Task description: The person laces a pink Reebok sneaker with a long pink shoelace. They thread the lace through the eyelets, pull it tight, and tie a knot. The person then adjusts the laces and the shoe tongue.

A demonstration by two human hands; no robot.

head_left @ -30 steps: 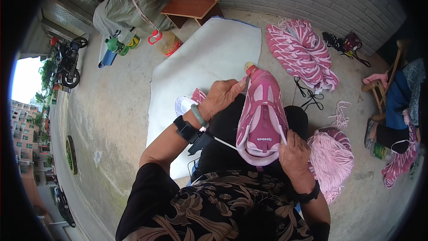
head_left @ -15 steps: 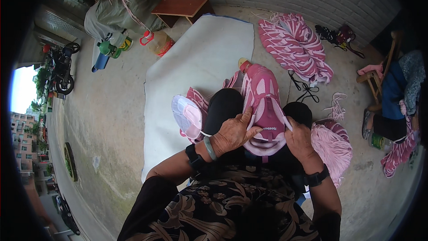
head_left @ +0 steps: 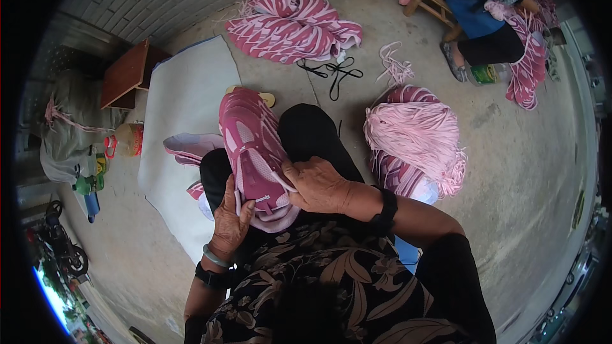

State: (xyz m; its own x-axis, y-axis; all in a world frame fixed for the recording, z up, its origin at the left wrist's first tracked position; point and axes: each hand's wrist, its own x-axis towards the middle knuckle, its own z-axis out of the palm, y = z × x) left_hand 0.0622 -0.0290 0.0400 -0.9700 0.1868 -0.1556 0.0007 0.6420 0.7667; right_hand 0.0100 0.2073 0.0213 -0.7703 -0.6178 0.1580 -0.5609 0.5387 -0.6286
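Left hand (head_left: 231, 220) comes up from the lower edge of the view, wrist bent back, palm against the near left side of the pink shoe upper (head_left: 254, 156). Its fingers are closed around the pale lower edge of the upper. Right hand (head_left: 319, 186) reaches across from the right with the forearm angled down and outward. Its fingers are curled narrow, gripping the near right side of the upper. A thin white cord runs from under them across the upper's heel end.

The pink shoe upper lies on the person's lap over the dark trousers, held between both hands. Its long axis runs from the hands away toward the upper left. The toe end points away from the body, toward the white mat (head_left: 185, 121).

The mat lies just left of the upper, on the concrete floor. More pink uppers (head_left: 191, 148) rest on the mat's near edge, beside the left knee. Right of the upper, near the right knee, sits a heap of pink laces (head_left: 414, 134). Beyond the upper's toe end lies a pile of striped pink uppers (head_left: 290, 22). Far right of the upper a second person (head_left: 491, 6) sits on a stool. Bare floor lies open beyond the lace heap.
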